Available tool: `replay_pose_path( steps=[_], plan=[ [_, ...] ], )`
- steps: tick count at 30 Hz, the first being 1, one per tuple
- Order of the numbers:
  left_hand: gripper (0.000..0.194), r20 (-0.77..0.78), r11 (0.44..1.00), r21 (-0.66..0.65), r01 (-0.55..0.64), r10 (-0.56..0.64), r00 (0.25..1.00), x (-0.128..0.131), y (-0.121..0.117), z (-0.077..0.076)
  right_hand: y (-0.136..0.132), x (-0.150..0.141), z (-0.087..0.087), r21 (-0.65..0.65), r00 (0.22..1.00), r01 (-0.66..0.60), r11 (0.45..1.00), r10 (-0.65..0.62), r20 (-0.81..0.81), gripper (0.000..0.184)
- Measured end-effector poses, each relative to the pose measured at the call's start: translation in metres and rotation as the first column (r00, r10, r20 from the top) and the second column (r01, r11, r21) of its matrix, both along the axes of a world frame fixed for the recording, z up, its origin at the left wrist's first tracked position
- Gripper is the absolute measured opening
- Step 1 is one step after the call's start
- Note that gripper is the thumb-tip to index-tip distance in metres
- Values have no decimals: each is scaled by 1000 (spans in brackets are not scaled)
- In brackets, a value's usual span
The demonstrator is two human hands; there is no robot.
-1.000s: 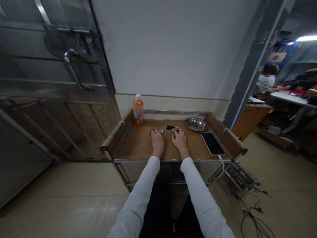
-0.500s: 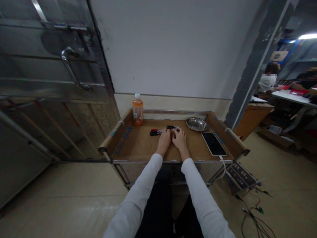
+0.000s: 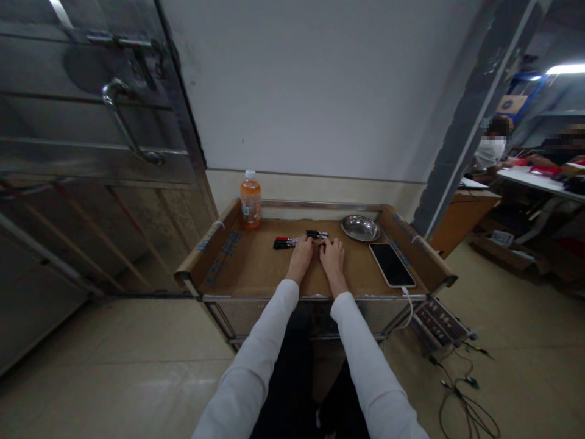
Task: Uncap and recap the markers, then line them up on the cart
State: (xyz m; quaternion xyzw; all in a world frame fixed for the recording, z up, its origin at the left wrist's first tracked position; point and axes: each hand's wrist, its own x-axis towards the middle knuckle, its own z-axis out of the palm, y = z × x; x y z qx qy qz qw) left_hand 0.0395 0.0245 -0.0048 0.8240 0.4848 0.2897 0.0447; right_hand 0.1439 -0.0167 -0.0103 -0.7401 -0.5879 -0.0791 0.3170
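Over the middle of the cardboard-lined tray my left hand (image 3: 301,256) and my right hand (image 3: 333,256) are close together, fingertips bent inward. A small dark piece shows between the fingertips; what it is I cannot make out. Left of my left hand lie several pens (image 3: 284,243) with red and black ends, side by side, partly hidden by that hand. Just beyond the fingertips is a short group of black and silver pens (image 3: 317,234), partly covered by the right fingers.
An orange drink bottle (image 3: 250,201) stands at the tray's back left. A shallow metal dish (image 3: 361,228) and a phone (image 3: 392,264) with a white cable lie to the right. Cardboard walls (image 3: 214,244) edge the cart. Cables (image 3: 466,399) trail on the floor; people sit far right.
My left hand has moved right, off the red and black pens, to meet my right hand. Since then a small gap has opened between the two hands. The view has shifted slightly.
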Motion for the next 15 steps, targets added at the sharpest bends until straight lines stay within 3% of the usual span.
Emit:
replay_pose_path(
  steps=[15],
  plan=[
    [24,67,994,-41,97,-94,993,-2,0,2,3,6,-5,64,988,-127,990,132,-76,27]
  ],
)
